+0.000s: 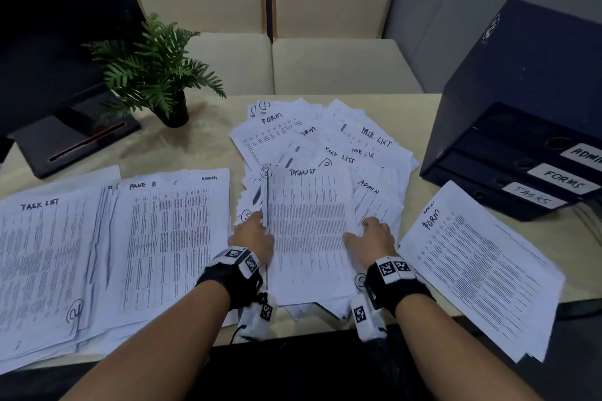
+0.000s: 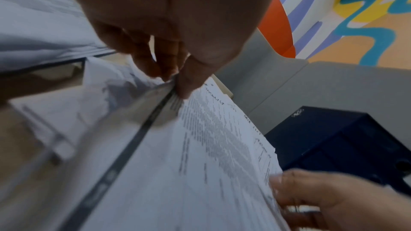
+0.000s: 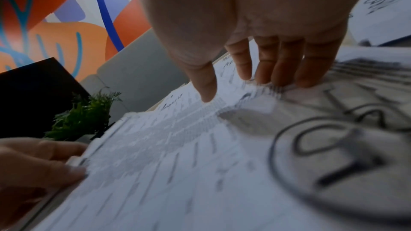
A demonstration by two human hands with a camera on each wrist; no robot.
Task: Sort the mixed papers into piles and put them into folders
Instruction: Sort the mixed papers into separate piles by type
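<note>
1. My left hand (image 1: 252, 234) pinches the white printed sheet (image 1: 309, 231), near centre; my right hand (image 1: 374, 238) presses its right edge, fingers straight
2. Three sorted piles (image 1: 169, 238) begun; white mixed heap (image 1: 325, 140) remains; dark blue folders (image 1: 521, 166), far right, judged unfilled

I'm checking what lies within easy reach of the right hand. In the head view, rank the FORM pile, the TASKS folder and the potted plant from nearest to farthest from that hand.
1. FORM pile, just to the right of the right hand.
2. TASKS folder, farther right and back, lowest of the labelled folders.
3. Potted plant, across the table at the back left.
</note>
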